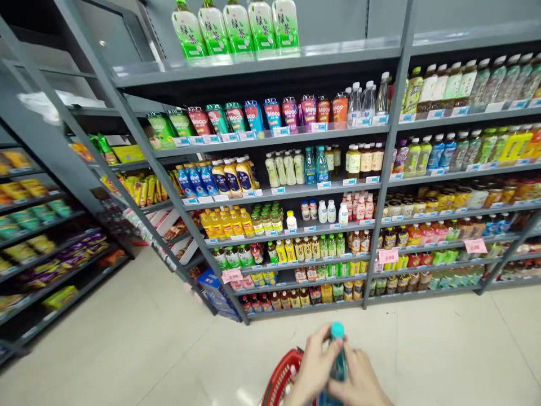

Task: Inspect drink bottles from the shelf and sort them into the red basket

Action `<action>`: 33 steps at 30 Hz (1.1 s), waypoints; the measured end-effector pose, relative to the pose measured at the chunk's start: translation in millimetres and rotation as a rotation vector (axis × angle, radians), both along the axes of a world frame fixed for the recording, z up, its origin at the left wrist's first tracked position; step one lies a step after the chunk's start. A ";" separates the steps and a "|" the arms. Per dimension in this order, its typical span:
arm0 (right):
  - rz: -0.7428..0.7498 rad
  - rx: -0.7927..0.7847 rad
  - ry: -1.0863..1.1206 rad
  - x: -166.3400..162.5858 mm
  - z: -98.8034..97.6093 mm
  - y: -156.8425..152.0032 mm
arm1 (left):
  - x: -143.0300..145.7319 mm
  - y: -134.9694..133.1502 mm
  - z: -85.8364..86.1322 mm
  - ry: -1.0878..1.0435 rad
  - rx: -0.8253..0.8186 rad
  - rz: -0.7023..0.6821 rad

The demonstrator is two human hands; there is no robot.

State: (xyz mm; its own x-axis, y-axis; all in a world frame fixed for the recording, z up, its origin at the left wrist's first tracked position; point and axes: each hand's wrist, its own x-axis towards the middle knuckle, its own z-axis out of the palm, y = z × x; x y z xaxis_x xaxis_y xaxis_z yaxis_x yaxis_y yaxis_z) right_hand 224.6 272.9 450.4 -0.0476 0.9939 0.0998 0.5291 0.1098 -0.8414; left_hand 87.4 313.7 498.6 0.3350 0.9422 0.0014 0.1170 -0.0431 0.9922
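Low in the head view, both my hands are wrapped round one teal bottle (338, 369) with a bright turquoise cap (337, 330). My left hand (315, 361) grips it near the neck from the left, fingers closed. From the right, my right hand (357, 375) closes on its side, thumb towards the lower body of the bottle. The bottle stands roughly upright, and its lower part is partly hidden by my hands. Just to the left and below is a red shopping basket (279, 375) with white-capped items inside, mostly covered by my left hand and arm.
Ahead stands a grey shelf unit (253, 67) stocked with bottled drinks, including large green tea bottles (239, 28) on top. Similar teal bottles (316, 164) stand on a middle shelf. Snack shelves (54, 248) run along the left. Pale tiled floor (169, 344) lies between.
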 end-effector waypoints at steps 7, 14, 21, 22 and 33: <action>0.135 0.002 0.382 -2.6 32.3 27.4 | -6.5 48.9 99.7 -0.190 0.107 0.136; 0.199 -0.126 0.938 -24.2 -7.6 33.1 | -16.8 91.4 143.7 -0.185 0.231 0.147; 0.015 -0.026 1.139 -34.3 -10.2 53.5 | -25.6 94.6 180.8 0.176 0.369 -0.129; -0.008 -0.017 1.143 -31.6 -9.3 56.5 | -26.4 92.6 185.5 0.245 0.395 -0.176; -0.151 -0.084 1.000 38.0 -25.8 53.7 | -30.9 158.1 240.9 0.124 0.571 0.077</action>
